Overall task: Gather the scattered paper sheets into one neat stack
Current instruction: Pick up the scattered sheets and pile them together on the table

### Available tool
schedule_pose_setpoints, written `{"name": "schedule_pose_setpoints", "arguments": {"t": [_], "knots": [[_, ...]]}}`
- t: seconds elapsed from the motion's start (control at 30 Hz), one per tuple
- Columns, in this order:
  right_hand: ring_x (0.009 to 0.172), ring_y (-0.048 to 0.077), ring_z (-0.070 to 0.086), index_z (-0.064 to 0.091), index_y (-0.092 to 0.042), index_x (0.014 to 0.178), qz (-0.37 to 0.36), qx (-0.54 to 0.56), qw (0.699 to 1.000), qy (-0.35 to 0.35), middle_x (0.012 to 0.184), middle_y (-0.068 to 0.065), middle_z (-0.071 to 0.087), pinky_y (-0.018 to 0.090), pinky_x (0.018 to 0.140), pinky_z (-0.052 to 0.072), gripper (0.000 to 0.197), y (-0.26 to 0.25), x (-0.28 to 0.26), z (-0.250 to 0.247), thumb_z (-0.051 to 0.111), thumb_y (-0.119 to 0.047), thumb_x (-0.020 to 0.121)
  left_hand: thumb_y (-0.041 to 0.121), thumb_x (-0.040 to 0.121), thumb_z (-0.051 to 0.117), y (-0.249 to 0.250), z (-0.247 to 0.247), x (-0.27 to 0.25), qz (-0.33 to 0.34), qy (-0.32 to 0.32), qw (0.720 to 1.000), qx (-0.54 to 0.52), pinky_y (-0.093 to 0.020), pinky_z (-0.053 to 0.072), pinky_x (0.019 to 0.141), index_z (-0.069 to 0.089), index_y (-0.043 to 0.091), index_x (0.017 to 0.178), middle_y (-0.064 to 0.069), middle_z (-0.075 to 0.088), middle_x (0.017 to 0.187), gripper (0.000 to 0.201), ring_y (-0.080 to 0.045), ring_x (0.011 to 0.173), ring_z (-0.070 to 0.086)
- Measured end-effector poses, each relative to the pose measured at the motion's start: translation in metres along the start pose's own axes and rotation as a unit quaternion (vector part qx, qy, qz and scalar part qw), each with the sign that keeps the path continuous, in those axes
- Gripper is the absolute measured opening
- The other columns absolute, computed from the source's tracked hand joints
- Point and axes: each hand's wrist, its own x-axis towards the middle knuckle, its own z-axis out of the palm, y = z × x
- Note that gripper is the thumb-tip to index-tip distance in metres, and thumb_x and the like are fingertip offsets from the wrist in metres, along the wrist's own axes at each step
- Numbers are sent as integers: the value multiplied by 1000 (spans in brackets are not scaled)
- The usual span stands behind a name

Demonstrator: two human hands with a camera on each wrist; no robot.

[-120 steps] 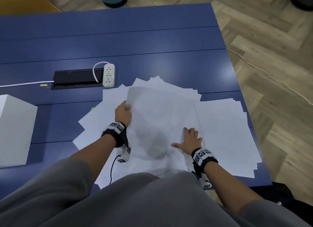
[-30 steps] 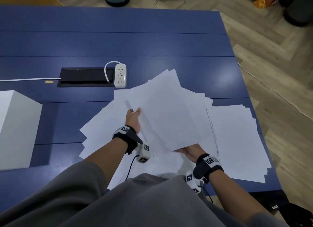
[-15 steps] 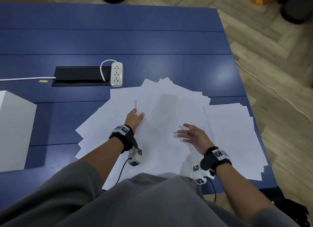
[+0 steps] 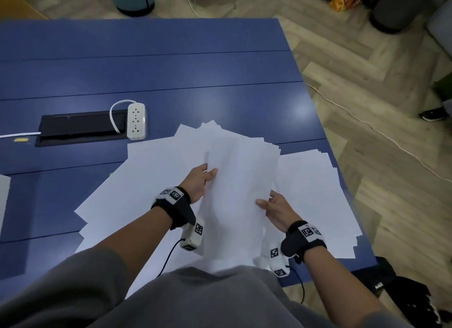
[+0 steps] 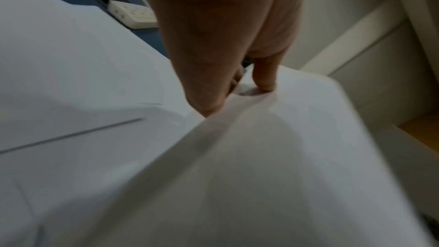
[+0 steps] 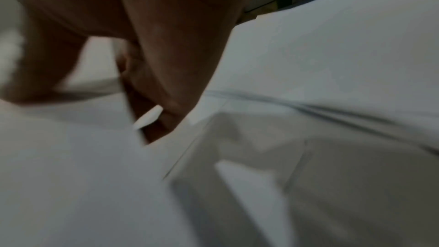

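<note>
White paper sheets lie fanned over the near right part of the blue table. A raised bundle of sheets hangs between my hands, above the loose spread on the left. A rougher pile of sheets lies to the right, by the table's edge. My left hand pinches the bundle's left edge, thumb on top; the left wrist view shows the left hand pinching that paper edge. My right hand grips the bundle's right edge, fingers underneath. The right wrist view is blurred, its right hand curled on a sheet.
A white power strip lies beside a black cable box set in the table, behind the papers. A white box shows at the left edge. The table's right edge drops to wooden floor with a white cable.
Half a second ago both hands lay over the flat sheets, the right one open. Now both hold a bundle lifted off the spread. The head view has shifted slightly.
</note>
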Motion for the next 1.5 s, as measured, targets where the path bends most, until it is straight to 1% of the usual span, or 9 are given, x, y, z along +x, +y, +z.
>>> {"name": "schedule_pose_setpoints", "arguments": {"t": [0.1, 0.27, 0.47, 0.57, 0.73, 0.87, 1.1, 1.23, 1.5], "knots": [[105, 34, 65, 64, -4, 111, -20, -49, 995, 88, 114, 19, 67, 42, 88, 54, 72, -16, -6, -34, 93, -29, 51, 8, 97, 50, -10, 32, 13, -3, 82, 995, 54, -27, 48, 69, 49, 19, 87, -3, 60, 96, 15, -14, 80, 59], [103, 32, 64, 64, -10, 109, -23, -231, 947, 224, 111, 13, 69, 50, 96, 49, 32, -41, -9, -112, 70, 1, 80, 0, 90, 53, -49, 86, 47, -71, 41, 980, 182, -32, 48, 65, 42, 13, 110, -5, 51, 100, 26, -17, 80, 53], [94, 33, 65, 61, -5, 103, 1, -375, 884, 278, 103, 16, 69, 43, 86, 53, 28, -67, -8, -174, 71, 1, 78, 8, 78, 67, -85, 135, 84, -59, 40, 922, 381, -48, 56, 83, 46, 15, 80, -15, 61, 100, 22, -31, 97, 65], [97, 33, 61, 57, -5, 109, 5, -407, 856, 318, 108, 17, 65, 37, 85, 48, 34, -70, -4, -188, 69, 3, 77, 8, 75, 72, -92, 155, 96, -46, 49, 917, 394, -46, 56, 82, 43, 18, 75, -12, 58, 98, 30, -33, 98, 65], [114, 36, 54, 39, -6, 132, 27, -425, 832, 356, 124, 18, 54, 38, 94, 42, 64, -59, 4, -202, 69, 0, 76, -5, 76, 62, -109, 183, 107, -25, 61, 922, 382, -48, 57, 72, 31, 15, 116, -14, 47, 96, 55, -28, 78, 55], [126, 40, 40, 23, -12, 142, 77, -502, 770, 385, 138, 20, 40, 50, 102, 36, 86, -50, 9, -199, 75, -12, 74, -10, 78, 54, -119, 192, 106, 5, -9, 871, 492, -40, 53, 71, 41, 6, 119, -11, 46, 93, 46, -25, 75, 50], [126, 39, 29, 26, -20, 139, 92, -619, 679, 384, 138, 18, 28, 58, 98, 33, 85, -37, 11, -183, 78, -21, 72, -1, 89, 50, -123, 193, 112, -19, -48, 814, 579, -39, 43, 98, 41, -1, 131, -19, 46, 133, 43, -33, 119, 50], [121, 33, 32, 46, -28, 131, -18, -628, 736, 252, 133, 7, 32, 50, 95, 32, 61, -26, 16, -162, 74, -28, 76, 5, 89, 52, -119, 191, 110, -16, -63, 798, 599, -41, 40, 102, 41, 4, 135, -17, 38, 138, 47, -33, 124, 45], [131, 30, 20, 26, -44, 143, 36, -721, 674, 159, 145, 2, 21, 53, 97, 34, 76, -9, 22, -128, 68, -52, 79, 3, 86, 53, -89, 145, 88, 35, -15, 847, 530, -30, 41, 94, 54, 10, 126, -16, 45, 124, 41, -28, 112, 51]]}}
